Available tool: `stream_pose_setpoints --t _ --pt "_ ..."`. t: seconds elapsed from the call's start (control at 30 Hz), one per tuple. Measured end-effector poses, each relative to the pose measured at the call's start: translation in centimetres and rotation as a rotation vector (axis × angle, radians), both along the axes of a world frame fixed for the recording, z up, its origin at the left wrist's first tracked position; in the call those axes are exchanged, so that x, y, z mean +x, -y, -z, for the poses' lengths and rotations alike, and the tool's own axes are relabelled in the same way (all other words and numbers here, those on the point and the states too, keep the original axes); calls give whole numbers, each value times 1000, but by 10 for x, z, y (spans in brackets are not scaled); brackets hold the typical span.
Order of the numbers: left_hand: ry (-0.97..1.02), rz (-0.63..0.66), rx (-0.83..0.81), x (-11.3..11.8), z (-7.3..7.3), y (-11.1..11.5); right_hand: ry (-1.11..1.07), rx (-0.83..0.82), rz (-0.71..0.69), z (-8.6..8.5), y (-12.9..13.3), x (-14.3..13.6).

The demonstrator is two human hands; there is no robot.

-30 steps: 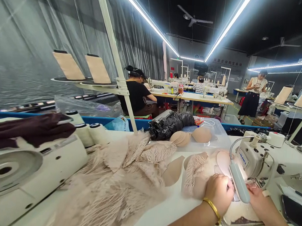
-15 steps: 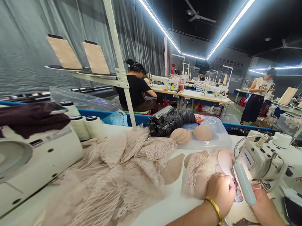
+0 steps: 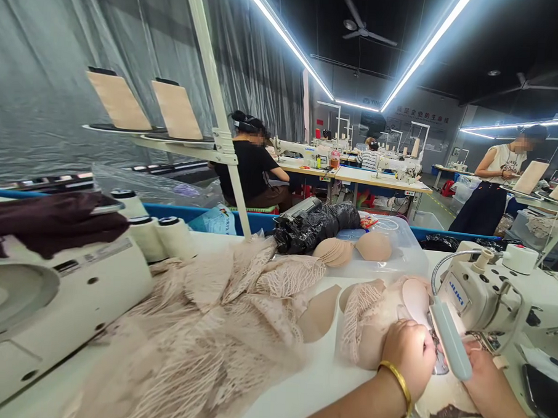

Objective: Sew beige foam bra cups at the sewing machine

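My left hand [image 3: 409, 353], with a gold bangle [image 3: 398, 383] at the wrist, is closed at the near edge of a beige lace bra piece [image 3: 371, 321] with moulded cups. The cloth seems pinched in its fingers, though the fingertips are hidden. Beside the sewing machine [image 3: 479, 291] sits my right hand [image 3: 478, 362], its fingers mostly covered by a grey-green lamp head [image 3: 449, 340]. Both hands are by the machine's lit needle area. A loose beige cup [image 3: 321, 312] lies left of the bra piece.
A heap of beige lace [image 3: 199, 335] spreads across the table's left and middle. Behind it stand a clear plastic bin [image 3: 404, 257], stacked cups [image 3: 333, 251] and a black plastic-wrapped bundle [image 3: 315, 226]. Another machine [image 3: 71, 305] is at left, a phone [image 3: 546, 390] at right. Other people work beyond.
My hands and the bra piece have barely moved. In the background at right, the standing person has shifted to the right and come closer.
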State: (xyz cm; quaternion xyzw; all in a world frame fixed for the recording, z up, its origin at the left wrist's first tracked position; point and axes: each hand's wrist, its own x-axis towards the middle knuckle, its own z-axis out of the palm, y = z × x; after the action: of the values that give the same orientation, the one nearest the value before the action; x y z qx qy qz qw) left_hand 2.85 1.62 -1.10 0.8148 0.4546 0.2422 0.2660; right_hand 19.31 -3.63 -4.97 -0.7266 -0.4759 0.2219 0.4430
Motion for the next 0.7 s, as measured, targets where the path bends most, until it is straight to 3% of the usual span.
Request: stream_pose_setpoints --t 0.47,0.57,0.7 --pt "13 12 -5 -2 -2 1 -162 -93 -130 -40 4 -6" --pt "20 10 -11 -1 -3 0 -174 -106 -111 -35 0 -5" --pt "22 10 -26 0 -3 0 -161 -81 -6 -11 -8 -6"
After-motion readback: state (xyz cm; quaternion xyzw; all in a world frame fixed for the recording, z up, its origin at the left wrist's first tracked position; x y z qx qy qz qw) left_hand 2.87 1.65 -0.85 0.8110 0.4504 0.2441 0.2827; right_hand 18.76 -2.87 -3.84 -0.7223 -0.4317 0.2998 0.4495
